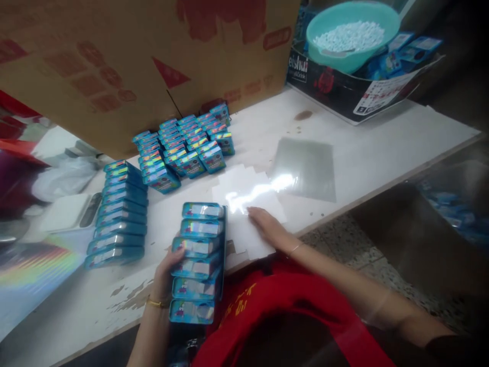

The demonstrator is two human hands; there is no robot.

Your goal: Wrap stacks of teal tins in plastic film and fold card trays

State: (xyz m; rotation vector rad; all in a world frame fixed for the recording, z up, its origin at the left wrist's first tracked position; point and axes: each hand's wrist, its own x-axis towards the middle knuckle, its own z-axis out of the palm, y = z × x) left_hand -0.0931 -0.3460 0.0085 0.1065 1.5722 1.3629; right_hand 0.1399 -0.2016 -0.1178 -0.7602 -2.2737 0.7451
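Left hand (168,270) is wrapped round the left side of a row of small blue tins (198,260), six or so standing edge to edge, running from the table edge (114,311) toward her lap. Fingers curl over the near tins; it is a loose cradle, not a clamp. Right hand (267,224) lies flat and open on a stack of white sheets (244,204) just right of the row, palm down, holding nothing, fingertips pressing the top sheet.

Handling, my read: tins look light and rigid, with glossy holographic labels, so likely slippery against each other. A row like that would buckle in the middle if lifted by one end; better squeezed from both ends or supported underneath. The sheets look thin and floppy, glare says slick; pinch a corner or slide one off.

Another row of the same tins (118,214) lies to the left, and a block of them (183,148) stands further back against the cardboard box (114,61). A clear film square (305,168) lies right of the sheets. A teal bowl (351,30) of white pellets is at the far right.

Hard to tell: label print is blurred, her left palm and the row's underside are hidden, and the red shirt (275,316) blocks the near end of the row. Sheet count is unreadable under glare.
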